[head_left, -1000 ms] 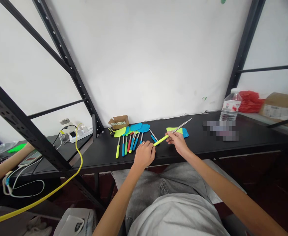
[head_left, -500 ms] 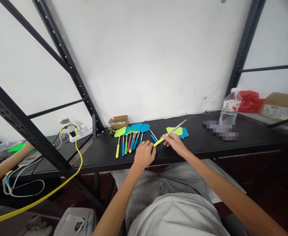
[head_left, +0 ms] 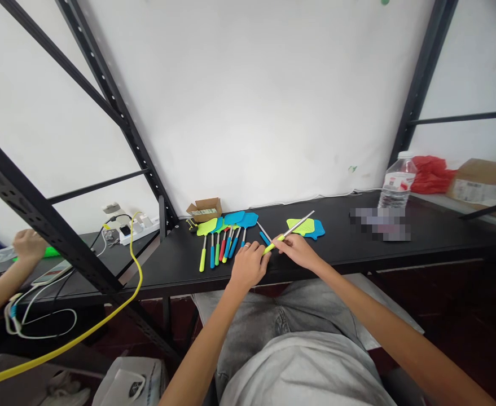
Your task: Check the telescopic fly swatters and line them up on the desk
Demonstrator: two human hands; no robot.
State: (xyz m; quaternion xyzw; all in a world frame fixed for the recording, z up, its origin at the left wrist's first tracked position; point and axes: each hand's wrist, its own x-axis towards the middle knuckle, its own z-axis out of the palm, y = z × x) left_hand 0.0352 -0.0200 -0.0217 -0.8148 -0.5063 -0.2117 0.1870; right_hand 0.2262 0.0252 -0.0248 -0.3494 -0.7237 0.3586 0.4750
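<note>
My left hand is closed round the lower end of a fly swatter handle, which has a yellow-green grip and a silver rod. My right hand pinches the same handle where grip and rod meet. No swatter head shows on the rod's tip, which slants up to the right. Under and behind the rod lie a yellow-green swatter head and a blue swatter head, overlapping. A blue-gripped handle rests just beyond my hands. To their left, several assembled fly swatters lie in a row, heads away from me.
A small open cardboard box stands by the wall. To the right are a water bottle, a blurred-out patch, a red bag and a brown package. A yellow cable and shelf posts are at left, with another person's hand.
My right hand has shifted slightly left and down along the handle. The rod's tip has dropped a little. At far left, the other person's hand has moved up and left.
</note>
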